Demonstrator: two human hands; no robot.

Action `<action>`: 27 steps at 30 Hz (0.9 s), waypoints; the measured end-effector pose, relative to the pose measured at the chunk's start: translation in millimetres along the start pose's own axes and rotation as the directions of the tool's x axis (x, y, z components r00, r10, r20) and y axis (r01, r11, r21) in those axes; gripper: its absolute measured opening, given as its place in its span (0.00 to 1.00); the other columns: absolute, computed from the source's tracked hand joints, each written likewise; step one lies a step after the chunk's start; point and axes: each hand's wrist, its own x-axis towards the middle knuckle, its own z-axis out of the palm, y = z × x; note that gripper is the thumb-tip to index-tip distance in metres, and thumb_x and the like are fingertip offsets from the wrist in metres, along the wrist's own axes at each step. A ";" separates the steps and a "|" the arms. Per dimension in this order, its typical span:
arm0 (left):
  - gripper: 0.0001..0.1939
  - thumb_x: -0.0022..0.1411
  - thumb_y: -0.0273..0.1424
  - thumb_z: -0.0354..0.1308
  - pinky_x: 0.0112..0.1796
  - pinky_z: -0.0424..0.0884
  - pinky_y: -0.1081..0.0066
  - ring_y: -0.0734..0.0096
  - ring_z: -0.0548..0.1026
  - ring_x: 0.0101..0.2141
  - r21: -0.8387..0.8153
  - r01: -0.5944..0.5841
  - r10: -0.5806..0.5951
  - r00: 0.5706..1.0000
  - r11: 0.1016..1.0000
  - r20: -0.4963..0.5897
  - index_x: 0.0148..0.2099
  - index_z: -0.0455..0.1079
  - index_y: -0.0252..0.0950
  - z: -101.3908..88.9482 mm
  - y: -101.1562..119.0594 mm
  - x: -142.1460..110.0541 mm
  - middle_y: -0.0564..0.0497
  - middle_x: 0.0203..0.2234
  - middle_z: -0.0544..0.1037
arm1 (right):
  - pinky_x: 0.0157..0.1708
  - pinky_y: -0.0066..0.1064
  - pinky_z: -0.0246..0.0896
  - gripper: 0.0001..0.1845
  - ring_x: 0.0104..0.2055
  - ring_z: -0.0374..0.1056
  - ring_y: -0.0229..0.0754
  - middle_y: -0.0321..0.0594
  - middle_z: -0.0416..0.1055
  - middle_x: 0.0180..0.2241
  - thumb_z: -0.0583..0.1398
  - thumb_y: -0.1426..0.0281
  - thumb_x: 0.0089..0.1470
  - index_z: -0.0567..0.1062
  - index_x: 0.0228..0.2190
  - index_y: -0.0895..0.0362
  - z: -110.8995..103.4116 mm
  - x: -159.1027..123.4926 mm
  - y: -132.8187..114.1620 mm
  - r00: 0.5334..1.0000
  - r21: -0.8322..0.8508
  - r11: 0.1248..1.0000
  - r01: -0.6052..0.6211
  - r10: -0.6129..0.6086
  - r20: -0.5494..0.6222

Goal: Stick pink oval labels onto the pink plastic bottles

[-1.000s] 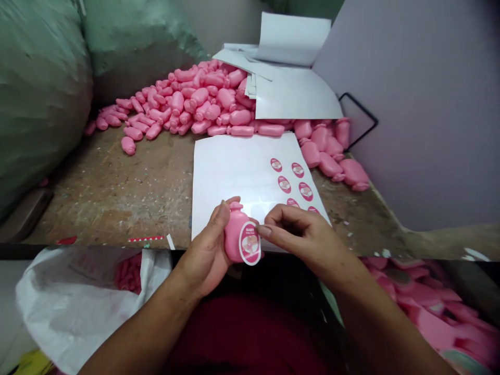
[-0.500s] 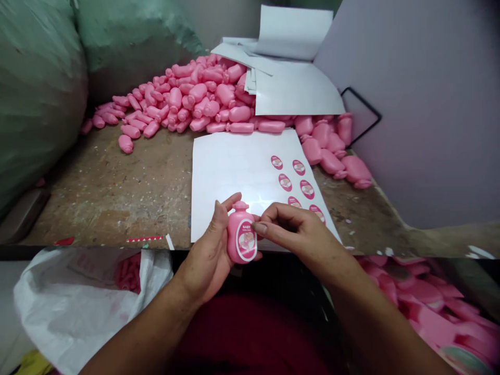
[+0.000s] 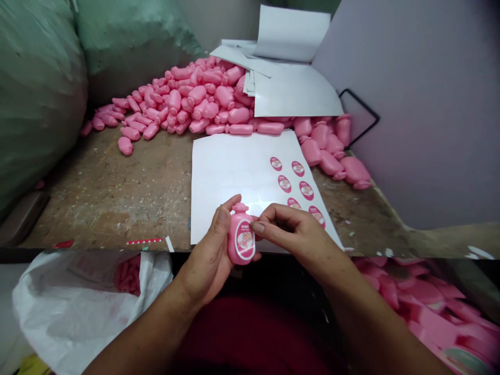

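My left hand (image 3: 209, 258) is wrapped round a small pink plastic bottle (image 3: 234, 229) with a flared cap, held upright at the table's front edge. On the bottle's face is an oval pink-and-white sticker (image 3: 245, 240) printed "BABY". The thumb and forefinger of my right hand (image 3: 292, 229) pinch at the upper right edge of that sticker. Whether the edge is lifted or lies flat is hidden by the fingertips. Beneath both hands lies a white sticker sheet (image 3: 226, 172), with several oval stickers (image 3: 285, 183) along its right side.
Many pink bottles (image 3: 197, 95) lie heaped at the back, with white sheets (image 3: 297, 88) on top. Large green sacks (image 3: 35, 94) stand at the left. A white bag (image 3: 78, 307) hangs below the table, and pink pieces (image 3: 441, 307) lie below right. A grey-purple panel (image 3: 429, 114) bounds the right side.
The bottle has turned slightly in my left hand, its sticker now facing a little more to the left. My right fingertips stay at the sticker's edge.
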 end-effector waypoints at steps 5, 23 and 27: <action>0.26 0.65 0.34 0.60 0.37 0.76 0.71 0.64 0.73 0.48 0.064 0.032 -0.029 0.999 0.997 -0.041 0.64 0.62 0.49 1.4 0.2 -1.4 0.47 0.56 0.70 | 0.24 0.29 0.51 0.17 0.24 0.57 0.35 0.31 0.63 0.21 0.64 0.58 0.51 0.69 0.21 0.55 2.2 -3.6 -1.8 0.996 -0.065 0.996 0.056 -0.060 -0.072; 0.39 0.51 0.17 0.64 0.42 0.73 0.69 0.65 0.77 0.46 -0.079 0.128 -0.125 0.991 0.989 0.042 0.62 0.61 0.46 -8.1 4.8 -0.4 0.45 0.52 0.75 | 0.26 0.29 0.53 0.19 0.25 0.57 0.36 0.31 0.62 0.22 0.67 0.54 0.50 0.69 0.23 0.54 -12.3 -5.3 5.1 0.948 -0.015 0.987 0.162 -0.160 -0.275; 0.22 0.61 0.27 0.61 0.39 0.77 0.66 0.62 0.80 0.42 -0.117 0.101 -0.098 0.995 0.988 0.036 0.57 0.66 0.42 -11.8 6.6 2.6 0.42 0.49 0.78 | 0.26 0.30 0.52 0.19 0.26 0.57 0.36 0.32 0.62 0.22 0.66 0.53 0.51 0.70 0.23 0.54 -11.6 -6.6 5.4 0.954 -0.035 0.987 0.154 -0.158 -0.255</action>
